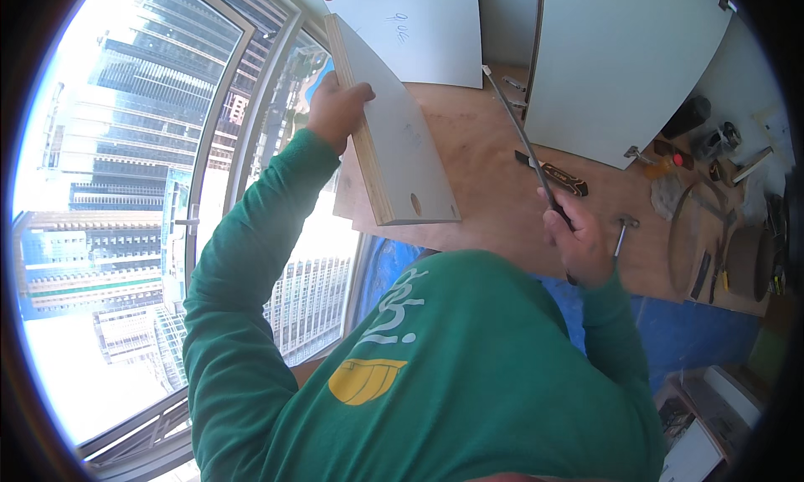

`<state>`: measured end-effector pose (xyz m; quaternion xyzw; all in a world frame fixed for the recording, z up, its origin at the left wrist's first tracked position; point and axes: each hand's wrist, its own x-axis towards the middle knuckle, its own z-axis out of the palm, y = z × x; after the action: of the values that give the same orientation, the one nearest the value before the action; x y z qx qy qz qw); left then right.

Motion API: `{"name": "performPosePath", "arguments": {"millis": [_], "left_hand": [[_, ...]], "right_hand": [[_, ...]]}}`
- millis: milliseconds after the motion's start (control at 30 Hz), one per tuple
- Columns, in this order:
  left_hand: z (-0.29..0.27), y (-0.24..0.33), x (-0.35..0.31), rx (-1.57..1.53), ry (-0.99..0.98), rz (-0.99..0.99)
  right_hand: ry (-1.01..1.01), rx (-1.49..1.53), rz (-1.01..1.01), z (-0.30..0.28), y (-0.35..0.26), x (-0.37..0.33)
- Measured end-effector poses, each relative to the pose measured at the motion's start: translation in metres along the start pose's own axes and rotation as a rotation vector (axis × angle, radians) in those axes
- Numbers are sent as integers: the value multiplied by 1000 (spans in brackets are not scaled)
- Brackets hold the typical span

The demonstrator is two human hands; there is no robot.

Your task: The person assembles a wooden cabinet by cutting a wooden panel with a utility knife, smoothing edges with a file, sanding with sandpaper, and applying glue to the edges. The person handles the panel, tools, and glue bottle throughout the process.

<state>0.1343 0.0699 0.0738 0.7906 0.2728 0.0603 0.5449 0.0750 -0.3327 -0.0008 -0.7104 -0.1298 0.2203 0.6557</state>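
Note:
My left hand grips the long edge of a white-faced plywood panel, fingers wrapped over its raw edge. The panel tilts up on edge and has an oval hole near its near end. In my closed right hand is a long, thin dark rod with a small whitish tip, pointing away from me; its exact kind I cannot make out. Under the rod, a black and orange utility knife lies on the brown plywood sheet. To the right of that hand rests a hammer.
White panels stand at the back, one with a hinge at its corner. Bottles, tools and a roll of brown strip crowd the right side. Large windows line the left. Blue sheeting covers the floor.

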Motion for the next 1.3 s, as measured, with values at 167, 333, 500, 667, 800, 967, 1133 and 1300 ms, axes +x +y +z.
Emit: {"name": "performPosePath", "arguments": {"millis": [167, 333, 500, 667, 800, 967, 1133, 1300], "left_hand": [[14, -16, 9, 331, 296, 584], [7, -3, 31, 1050, -2, 653], [0, 25, 52, 1272, -12, 638], [7, 35, 83, 1382, -236, 973], [21, 37, 89, 1375, -385, 993], [23, 56, 76, 1244, -523, 758], [19, 69, 71, 1268, -639, 764], [16, 62, 79, 1215, -608, 799]], "right_hand": [[-25, 61, 6, 11, 3, -12], [-37, 9, 7, 14, -20, -20], [-4, -44, -22, 37, -33, -35], [-3, -152, 29, 67, -56, -53], [-7, -333, -52, 92, -71, -70], [124, -399, -5, 136, -86, -88], [221, -453, 91, 168, -102, -102], [256, -438, 176, 188, -114, -110]]}}
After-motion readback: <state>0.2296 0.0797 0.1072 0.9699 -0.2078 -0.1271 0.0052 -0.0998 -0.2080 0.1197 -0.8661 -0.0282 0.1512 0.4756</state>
